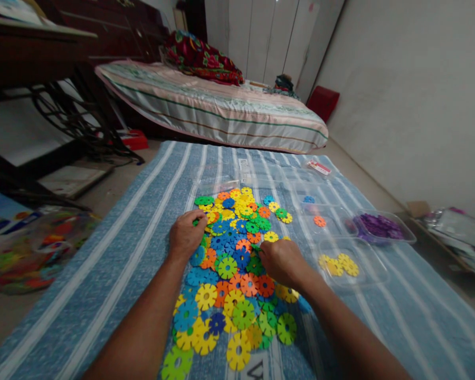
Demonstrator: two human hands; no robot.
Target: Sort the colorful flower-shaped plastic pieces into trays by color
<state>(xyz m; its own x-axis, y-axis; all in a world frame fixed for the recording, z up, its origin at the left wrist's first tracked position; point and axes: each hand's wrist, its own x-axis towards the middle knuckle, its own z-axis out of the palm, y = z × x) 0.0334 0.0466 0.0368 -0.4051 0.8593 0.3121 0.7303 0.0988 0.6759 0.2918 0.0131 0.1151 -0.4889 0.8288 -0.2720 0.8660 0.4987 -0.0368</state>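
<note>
Kneeling view: we look down at a blue striped cloth [114,253] on the floor, both our forearms stretched over a heap of plastic discs [231,258]
Left hand: our left hand [187,235] rests knuckles-up on the heap's left edge, fingers curled down onto a green disc [203,201] area — we cannot tell whether anything is pinched beneath them
Right hand: our right hand [283,262] sits on the heap's right edge, fingers bent inward and pressed among the discs; whatever it may grip is hidden under the knuckles
Key relation: the heap lies between the two hands and runs lengthwise away from us, from near our elbows to the far clear lid; the right hand is the one nearer the sorting trays, which lie to its right and beyond
Disc colours: green, blue, yellow, orange and red, slotted round the rim — too many and too overlapped to count, several dozen at least
Trays: three clear trays that we can make out — the yellow tray [350,264] with roughly five yellow discs, the purple tray [383,227] piled with purple pieces, and the far tray [320,214] holding one orange disc, with a blue one just beyond
Surroundings: a mattress [221,108] past the cloth, a bag of more pieces [31,253] to our left, dark furniture [43,58] behind it
</note>
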